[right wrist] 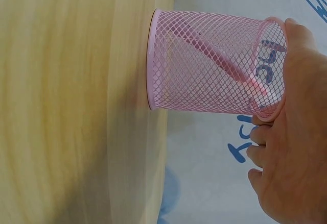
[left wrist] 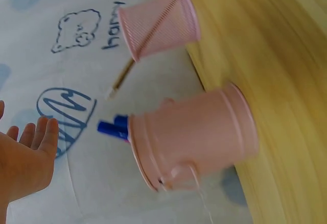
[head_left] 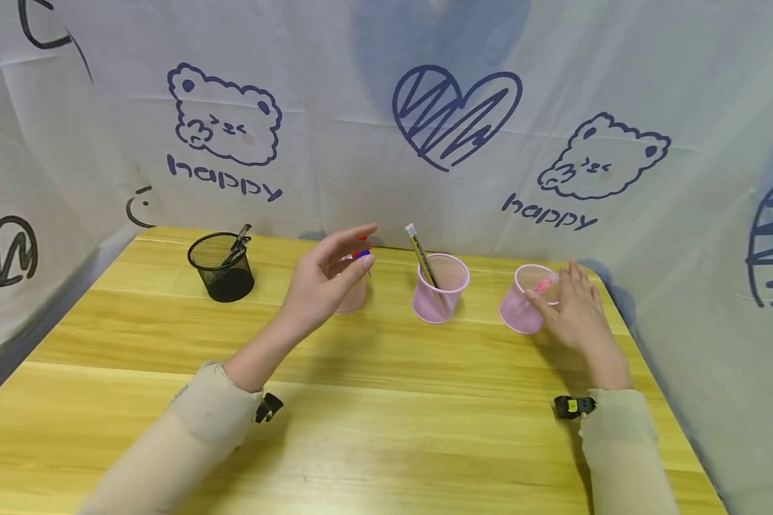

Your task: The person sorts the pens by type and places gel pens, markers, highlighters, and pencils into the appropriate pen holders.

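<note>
My left hand is raised over a pink bucket-shaped pen holder, fingers spread and nothing between them. Blue-capped pens stick out of that holder, and a bit of red shows there in the head view. At the right, my right hand is at the rim of a pink mesh pen cup, thumb on one side and fingers on the other, loosely bent. A pink pen leans inside this cup, its upper end near the rim below the palm.
Between the hands stands another pink mesh cup holding striped pencils. A black mesh cup with dark pens is at the left on the wooden table. A white cloth with drawings hangs behind the table.
</note>
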Tool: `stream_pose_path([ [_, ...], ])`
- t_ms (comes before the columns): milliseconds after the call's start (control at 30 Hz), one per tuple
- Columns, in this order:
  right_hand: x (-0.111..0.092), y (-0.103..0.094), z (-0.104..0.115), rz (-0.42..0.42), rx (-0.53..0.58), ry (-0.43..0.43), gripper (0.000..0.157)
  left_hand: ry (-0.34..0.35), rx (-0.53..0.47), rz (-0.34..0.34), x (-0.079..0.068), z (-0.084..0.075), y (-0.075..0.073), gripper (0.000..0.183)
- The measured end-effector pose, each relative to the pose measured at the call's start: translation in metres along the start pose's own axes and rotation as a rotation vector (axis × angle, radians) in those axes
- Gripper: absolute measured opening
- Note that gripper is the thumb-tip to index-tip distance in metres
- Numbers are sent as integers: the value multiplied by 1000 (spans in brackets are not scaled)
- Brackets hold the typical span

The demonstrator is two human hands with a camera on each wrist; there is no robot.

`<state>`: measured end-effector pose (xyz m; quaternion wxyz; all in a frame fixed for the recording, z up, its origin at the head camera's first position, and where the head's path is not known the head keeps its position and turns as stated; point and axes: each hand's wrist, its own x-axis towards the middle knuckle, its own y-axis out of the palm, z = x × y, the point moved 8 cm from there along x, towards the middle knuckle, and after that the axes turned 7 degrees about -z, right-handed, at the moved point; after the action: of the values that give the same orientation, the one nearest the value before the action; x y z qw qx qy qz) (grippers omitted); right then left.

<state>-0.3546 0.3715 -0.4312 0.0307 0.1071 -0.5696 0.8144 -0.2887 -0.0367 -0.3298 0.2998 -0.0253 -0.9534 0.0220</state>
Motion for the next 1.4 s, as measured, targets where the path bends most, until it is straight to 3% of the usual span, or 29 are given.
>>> stream_pose_path([
  [233, -1, -1, -4, 4, 3, 10, 106, -58, 117, 36, -15, 9, -27, 43],
  [433, 0, -3, -4, -2, 2, 8, 105, -63, 204, 80, -36, 17, -54, 44],
  [767, -1, -5, -2, -1, 9, 14, 104, -127, 476, 183, -72, 43, -102, 45],
  [1033, -1, -6, -1, 7, 2, 22, 104, -161, 577, 297, -96, 58, -126, 48],
  [1167, -1, -5, 0, 12, 5, 22, 104, -155, 587, 346, -104, 61, -135, 58],
  [1400, 0, -4, 2, 7, 20, 22, 103, -210, 617, 434, -117, 67, -146, 77],
])
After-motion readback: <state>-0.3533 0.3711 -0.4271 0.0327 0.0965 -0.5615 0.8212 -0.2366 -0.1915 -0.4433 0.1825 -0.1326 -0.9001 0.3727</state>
